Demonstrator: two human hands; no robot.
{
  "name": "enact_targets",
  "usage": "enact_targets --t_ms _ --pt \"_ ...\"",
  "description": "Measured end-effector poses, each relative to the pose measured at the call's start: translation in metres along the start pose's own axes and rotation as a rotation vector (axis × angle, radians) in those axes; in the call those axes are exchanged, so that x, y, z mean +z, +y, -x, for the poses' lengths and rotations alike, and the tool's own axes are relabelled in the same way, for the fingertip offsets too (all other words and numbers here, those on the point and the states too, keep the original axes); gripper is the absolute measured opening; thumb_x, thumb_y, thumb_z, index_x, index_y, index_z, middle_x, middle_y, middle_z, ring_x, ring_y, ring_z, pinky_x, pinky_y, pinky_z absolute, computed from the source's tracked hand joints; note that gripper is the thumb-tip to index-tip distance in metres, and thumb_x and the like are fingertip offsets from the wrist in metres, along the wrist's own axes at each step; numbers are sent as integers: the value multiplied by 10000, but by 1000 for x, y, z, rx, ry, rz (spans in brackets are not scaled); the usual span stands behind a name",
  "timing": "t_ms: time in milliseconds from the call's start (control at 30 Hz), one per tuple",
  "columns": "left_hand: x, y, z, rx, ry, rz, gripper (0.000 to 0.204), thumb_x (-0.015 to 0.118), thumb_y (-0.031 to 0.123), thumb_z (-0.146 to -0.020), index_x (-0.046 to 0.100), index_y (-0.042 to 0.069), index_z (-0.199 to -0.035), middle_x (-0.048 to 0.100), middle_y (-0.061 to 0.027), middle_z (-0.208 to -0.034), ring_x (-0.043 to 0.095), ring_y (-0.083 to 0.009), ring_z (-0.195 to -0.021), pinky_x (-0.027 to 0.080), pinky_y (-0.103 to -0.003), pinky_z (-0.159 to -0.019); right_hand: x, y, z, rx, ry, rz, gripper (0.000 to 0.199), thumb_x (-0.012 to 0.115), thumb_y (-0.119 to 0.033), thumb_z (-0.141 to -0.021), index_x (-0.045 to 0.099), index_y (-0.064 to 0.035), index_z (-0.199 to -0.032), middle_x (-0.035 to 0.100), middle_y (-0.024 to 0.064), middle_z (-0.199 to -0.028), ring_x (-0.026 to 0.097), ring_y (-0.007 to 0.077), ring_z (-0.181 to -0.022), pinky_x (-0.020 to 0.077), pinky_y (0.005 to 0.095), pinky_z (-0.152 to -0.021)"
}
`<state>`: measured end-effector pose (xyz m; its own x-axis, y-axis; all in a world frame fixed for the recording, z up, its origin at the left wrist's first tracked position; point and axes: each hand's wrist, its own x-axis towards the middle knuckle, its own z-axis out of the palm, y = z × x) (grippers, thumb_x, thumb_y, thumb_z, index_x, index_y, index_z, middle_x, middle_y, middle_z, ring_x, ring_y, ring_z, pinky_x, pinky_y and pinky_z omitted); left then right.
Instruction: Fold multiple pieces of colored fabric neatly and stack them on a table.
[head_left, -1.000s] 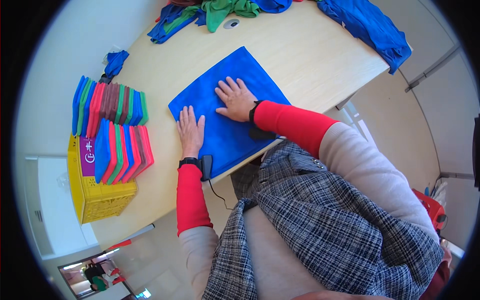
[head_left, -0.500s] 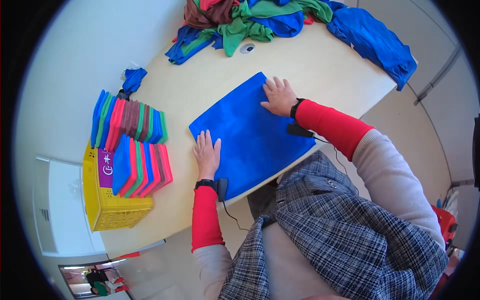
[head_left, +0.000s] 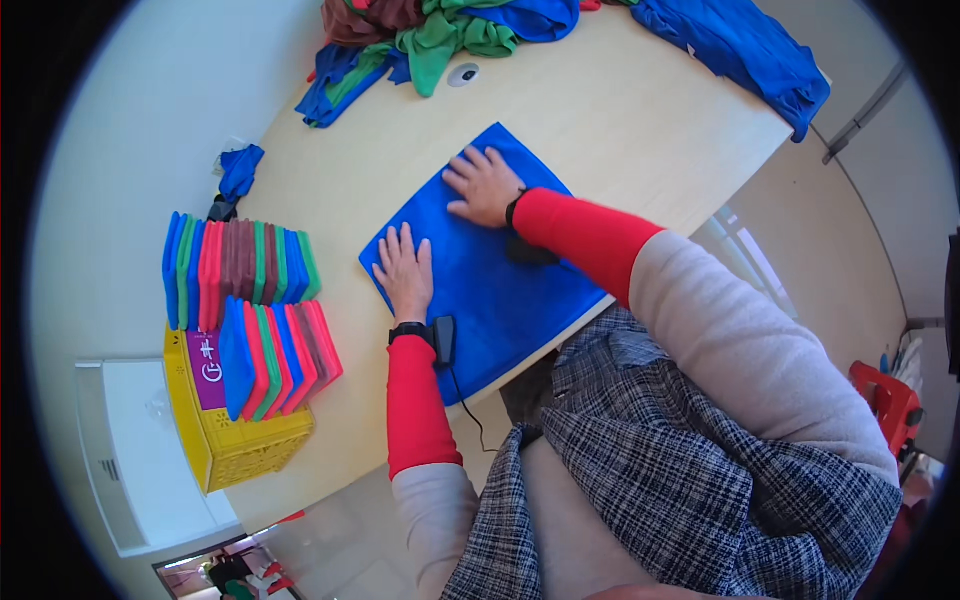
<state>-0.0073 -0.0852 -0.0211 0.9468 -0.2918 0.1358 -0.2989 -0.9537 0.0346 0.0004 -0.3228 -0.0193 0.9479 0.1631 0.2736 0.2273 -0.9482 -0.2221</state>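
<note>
A blue cloth (head_left: 490,300) lies spread flat on the pale table in front of me, its near edge along the table's front edge. On its left part my left hand (head_left: 405,275) rests flat with the fingers apart. Farther up, near the cloth's far edge, my right hand (head_left: 484,188) presses down, palm on the fabric and fingers spread. Both wrists carry black bands, with small black devices on cords beside them; the right device is partly hidden by the forearm.
Folded cloths in blue, green, red and brown stand in two rows (head_left: 245,265) at the left, by a yellow crate (head_left: 255,445). A loose heap of coloured cloths (head_left: 430,45) lies at the back, a blue bundle (head_left: 735,55) at the far right corner. A round grommet (head_left: 463,75) sits in the tabletop.
My right hand has slid leftward over the cloth, away from its right corner. My left hand has moved a little up and onto the cloth. The whole view has shifted slightly.
</note>
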Motion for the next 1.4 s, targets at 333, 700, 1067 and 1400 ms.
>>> enact_targets --t_ms 333,700,1067,1400 --pt "-4 -31 1 -287 63 31 660 339 574 -1043 313 186 -1577 287 -139 -1637 228 -374 -1513 165 -671 -1162 -10 74 -4 222 27 74 632 414 -530 -1021 428 -130 -1510 398 112 -1570 308 350 -1478 235 533 -1195" --pt "-27 -12 20 -173 120 -95 622 419 475 -1038 347 142 -1559 308 -161 -1620 234 -373 -1514 195 -649 -1171 -30 58 21 138 13 329 614 459 -444 -1020 389 -112 -1532 373 113 -1588 314 350 -1476 265 573 -1174" --pt "-5 42 -36 174 118 20 548 470 390 -1034 404 139 -1517 369 -130 -1589 307 -324 -1485 234 -598 -1166 -1 -35 -14 -75 -73 -243 591 428 -487 -1011 483 -108 -1460 449 115 -1535 343 344 -1459 258 579 -1167" --pt "6 20 -41 23 34 -14 604 410 478 -1041 356 170 -1558 341 -95 -1617 255 -308 -1512 170 -593 -1198 3 -4 -22 -10 -39 3 583 387 -497 -1029 471 -142 -1483 444 89 -1540 325 327 -1472 206 501 -1210"
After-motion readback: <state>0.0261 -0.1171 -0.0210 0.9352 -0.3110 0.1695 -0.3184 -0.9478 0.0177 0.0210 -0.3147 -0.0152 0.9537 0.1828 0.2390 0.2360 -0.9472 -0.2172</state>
